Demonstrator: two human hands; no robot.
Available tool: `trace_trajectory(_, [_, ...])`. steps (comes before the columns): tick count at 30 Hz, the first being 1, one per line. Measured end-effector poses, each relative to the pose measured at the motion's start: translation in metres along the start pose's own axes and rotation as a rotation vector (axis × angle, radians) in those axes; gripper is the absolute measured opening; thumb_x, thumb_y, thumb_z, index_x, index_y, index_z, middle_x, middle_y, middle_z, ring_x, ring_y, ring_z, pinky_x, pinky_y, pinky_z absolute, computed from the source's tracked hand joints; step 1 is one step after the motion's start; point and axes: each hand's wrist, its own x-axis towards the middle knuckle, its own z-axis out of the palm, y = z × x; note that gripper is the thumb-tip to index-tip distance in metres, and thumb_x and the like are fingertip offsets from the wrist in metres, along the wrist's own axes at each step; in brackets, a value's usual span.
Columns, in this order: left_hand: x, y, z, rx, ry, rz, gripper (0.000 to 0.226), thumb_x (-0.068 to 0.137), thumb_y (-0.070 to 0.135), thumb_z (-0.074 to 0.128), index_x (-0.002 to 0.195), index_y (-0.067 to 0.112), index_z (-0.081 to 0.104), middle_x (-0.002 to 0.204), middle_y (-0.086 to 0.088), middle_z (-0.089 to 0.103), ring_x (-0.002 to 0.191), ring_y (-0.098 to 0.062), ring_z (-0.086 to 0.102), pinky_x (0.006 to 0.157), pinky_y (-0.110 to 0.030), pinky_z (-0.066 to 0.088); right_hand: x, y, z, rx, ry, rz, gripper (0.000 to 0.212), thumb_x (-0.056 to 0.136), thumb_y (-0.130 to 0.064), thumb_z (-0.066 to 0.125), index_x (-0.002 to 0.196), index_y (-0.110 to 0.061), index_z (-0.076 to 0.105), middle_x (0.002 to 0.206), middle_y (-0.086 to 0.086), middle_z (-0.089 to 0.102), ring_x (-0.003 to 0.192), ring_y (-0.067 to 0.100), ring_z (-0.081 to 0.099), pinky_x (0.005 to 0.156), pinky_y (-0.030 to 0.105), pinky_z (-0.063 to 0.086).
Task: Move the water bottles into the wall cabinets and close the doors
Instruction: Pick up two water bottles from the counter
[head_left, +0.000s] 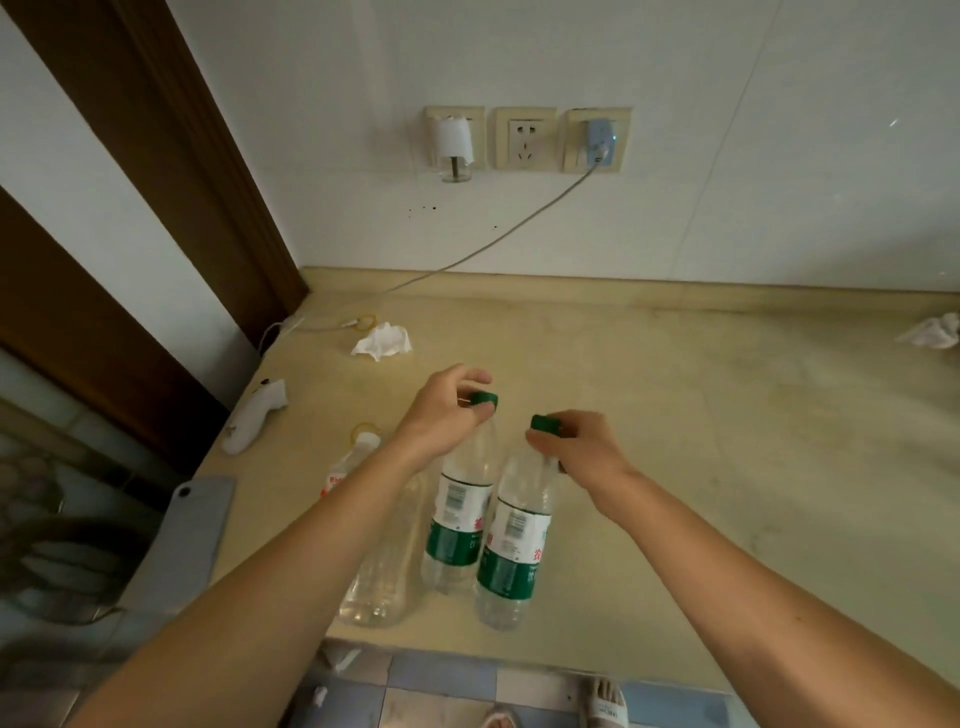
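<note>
— Well, both forearms reaching in from the bottom corners, converging mid-frame over the beige countertop (701, 415).

— And the left hand (441, 410)?

— Palm down, fingers pinched round the green cap of the left green-label bottle (460, 514).

— Right hand (584, 447)?

— Same pose, fingers closed on the cap and neck of the right green-label bottle (511, 551).

— Bottle orientation?

— Upright on their bases, side by side near the front edge, lower centre of the frame; long axes vertical, caps toward the camera, necks leaning slightly apart.

— Anything else nearby?

— Clear bottle with a white cap (382, 551) just left of the pair, partly behind the left forearm. Crumpled tissue (382, 340) further up. White handheld device (254, 415) at the left edge. Wall sockets (524, 139) at upper centre, charger cable (493, 244) trailing down-left.
</note>
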Motion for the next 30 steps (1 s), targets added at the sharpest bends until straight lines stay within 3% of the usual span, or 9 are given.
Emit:
trace_trajectory(2, [-0.01,0.015,-0.011,-0.022,0.02,0.128,0.033,0.091,0.01,0.07,0.116,0.029,0.064,0.113,0.008,0.068,0.104,-0.009,0.065,0.092,-0.026,0.053,-0.014,-0.018,-0.012,-0.027,0.004,-0.141,0.028,0.083,-0.023,0.081,0.108,-0.018,0.069,0.097,-0.001,0.071,0.088,0.015,0.066,0.076,0.026,0.051])
trace_trajectory(5, [-0.025,0.024,-0.015,0.023,0.075,0.283,0.036,0.088,0.002,0.073,0.115,0.026,0.067,0.112,0.009,0.068,0.104,-0.004,0.064,0.092,-0.017,0.051,-0.034,-0.033,-0.021,-0.204,0.029,-0.339,0.031,0.078,-0.023,0.085,0.098,-0.031,0.062,0.098,-0.007,0.069,0.09,0.01,0.064,0.079,0.026,0.053])
trace_trajectory(8, [-0.036,0.025,-0.004,0.094,0.156,0.393,0.036,0.086,-0.002,0.074,0.115,0.018,0.069,0.111,0.007,0.063,0.102,-0.002,0.06,0.092,-0.009,0.047,-0.044,-0.031,-0.023,-0.309,0.101,-0.453,0.032,0.08,-0.015,0.083,0.098,-0.027,0.06,0.1,-0.007,0.063,0.092,0.012,0.061,0.081,0.024,0.051])
trace_trajectory(13, [-0.045,0.027,0.01,0.09,0.217,0.498,0.037,0.085,-0.003,0.073,0.118,0.014,0.07,0.113,0.004,0.061,0.106,-0.005,0.061,0.098,-0.015,0.048,-0.045,-0.03,-0.035,-0.324,0.174,-0.486,0.033,0.08,-0.009,0.082,0.099,-0.022,0.058,0.103,-0.002,0.06,0.093,0.017,0.058,0.082,0.028,0.049])
trace_trajectory(22, [-0.055,0.017,0.018,0.048,0.25,0.486,0.038,0.089,0.002,0.072,0.125,0.014,0.066,0.12,0.004,0.06,0.114,-0.008,0.06,0.102,-0.029,0.051,-0.042,-0.017,-0.041,-0.305,0.206,-0.474,0.041,0.084,-0.015,0.08,0.119,-0.017,0.06,0.116,0.0,0.06,0.101,0.015,0.059,0.093,0.032,0.051])
trace_trajectory(27, [-0.058,0.005,0.026,-0.022,0.201,0.327,0.068,0.089,0.027,0.076,0.148,0.028,0.042,0.136,0.014,0.054,0.123,0.001,0.053,0.105,-0.017,0.043,-0.033,0.006,-0.041,-0.264,0.102,-0.35,0.072,0.075,-0.028,0.087,0.136,-0.02,0.05,0.126,-0.006,0.054,0.11,0.012,0.056,0.092,0.029,0.048])
trace_trajectory(30, [-0.06,-0.017,0.039,-0.139,0.172,0.175,0.085,0.082,0.033,0.083,0.151,0.029,0.034,0.133,0.012,0.056,0.122,-0.003,0.054,0.103,-0.024,0.045,-0.024,0.03,-0.039,-0.222,-0.004,-0.243,0.081,0.07,-0.03,0.091,0.137,-0.024,0.046,0.13,-0.004,0.055,0.114,0.015,0.058,0.097,0.034,0.05])
